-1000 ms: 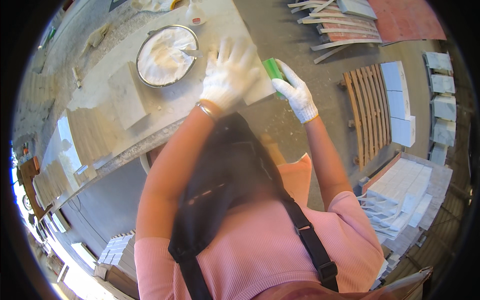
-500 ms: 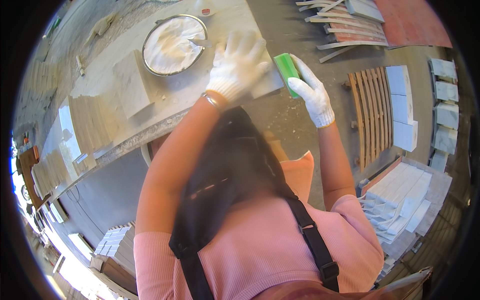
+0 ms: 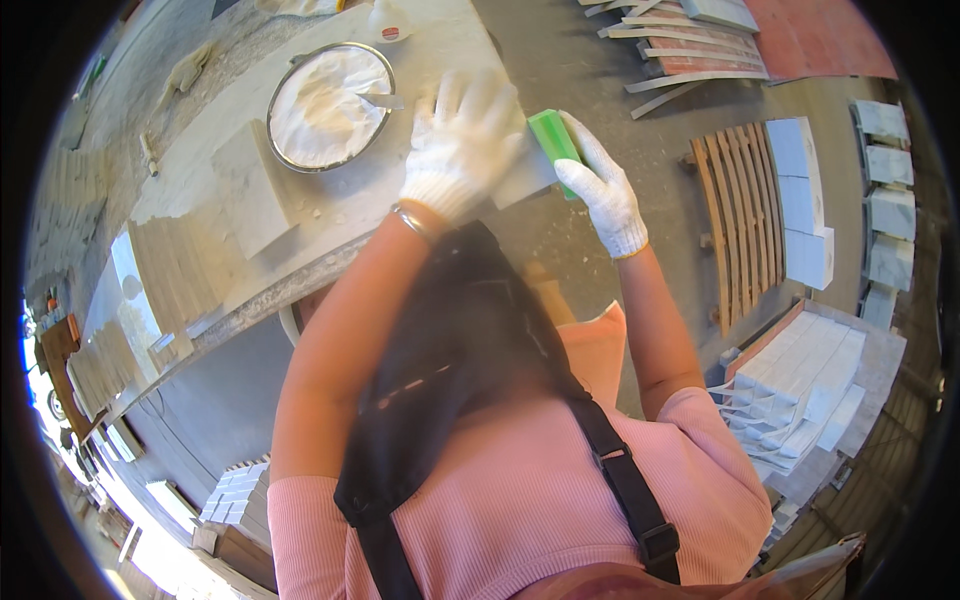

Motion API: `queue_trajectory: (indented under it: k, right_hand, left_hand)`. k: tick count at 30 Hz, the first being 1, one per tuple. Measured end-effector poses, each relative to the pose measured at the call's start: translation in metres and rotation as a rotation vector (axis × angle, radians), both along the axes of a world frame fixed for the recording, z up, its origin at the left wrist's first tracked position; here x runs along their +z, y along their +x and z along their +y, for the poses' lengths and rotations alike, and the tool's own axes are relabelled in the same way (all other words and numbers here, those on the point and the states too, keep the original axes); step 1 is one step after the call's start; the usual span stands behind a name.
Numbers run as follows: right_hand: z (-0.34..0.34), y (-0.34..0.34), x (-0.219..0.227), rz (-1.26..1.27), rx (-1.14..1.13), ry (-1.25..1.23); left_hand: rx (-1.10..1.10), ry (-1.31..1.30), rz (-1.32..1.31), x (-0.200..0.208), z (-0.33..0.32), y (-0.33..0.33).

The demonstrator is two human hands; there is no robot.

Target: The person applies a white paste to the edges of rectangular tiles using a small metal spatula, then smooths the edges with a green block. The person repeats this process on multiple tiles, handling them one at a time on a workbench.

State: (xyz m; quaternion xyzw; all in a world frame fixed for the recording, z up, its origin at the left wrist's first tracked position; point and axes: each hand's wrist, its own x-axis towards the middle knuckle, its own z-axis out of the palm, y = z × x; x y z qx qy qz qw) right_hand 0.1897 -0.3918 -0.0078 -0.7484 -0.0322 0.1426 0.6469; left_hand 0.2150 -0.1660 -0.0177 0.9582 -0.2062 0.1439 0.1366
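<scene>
My left hand, in a white knit glove, lies flat with fingers spread over a pale slab at the table's right end; motion blurs its fingertips. In my gloved right hand is a green rectangular block, gripped between thumb and fingers. The block is upright against or just beside the slab's right edge; whether they touch I cannot tell. To the left of my left hand stands a round metal-rimmed bowl of white paste or powder, with a putty knife resting in it.
A grey slab and stacked tile strips occupy the table's left part. A white bottle stands beyond the bowl. Right of me are a wooden pallet with white blocks and a strapped stack of white strips.
My right hand has shifted slightly left with the green block, closer to the slab's edge. My left hand remains flat on the slab; the view has shifted a little.
</scene>
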Motion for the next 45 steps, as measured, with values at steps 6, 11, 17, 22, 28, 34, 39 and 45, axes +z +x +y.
queue_trajectory:
  k: [6, 11, 17, 22, 28, 34, 39, 45]
  right_hand:
    - [0.001, 0.001, 0.000, 0.126, -0.045, 0.152]
    - [0.002, -0.003, 0.000, -0.001, -0.028, 0.075]
    - [0.001, -0.004, -0.005, 0.042, -0.037, 0.090]
    - [-0.003, -0.004, -0.006, -0.081, -0.017, -0.043]
    - [-0.003, -0.004, 0.001, -0.026, -0.039, 0.073]
    - [-0.005, 0.002, -0.006, 0.010, -0.035, 0.044]
    - [-0.011, 0.000, -0.018, -0.099, 0.042, 0.017]
    - [-0.029, 0.010, -0.021, -0.002, -0.172, -0.074]
  left_hand:
    - [-0.041, 0.121, -0.135, 0.002, 0.004, -0.002]
    - [-0.049, 0.075, -0.138, -0.001, 0.004, -0.001]
    - [-0.035, 0.087, -0.139, 0.001, 0.004, -0.003]
    - [-0.035, 0.105, -0.100, 0.002, 0.003, -0.004]
    - [-0.043, 0.095, -0.122, 0.002, 0.004, -0.003]
    - [-0.050, 0.060, -0.117, 0.006, 0.003, -0.004]
    - [-0.020, 0.109, -0.164, 0.004, 0.004, -0.003]
    - [0.222, 0.040, 0.040, 0.013, -0.003, -0.016]
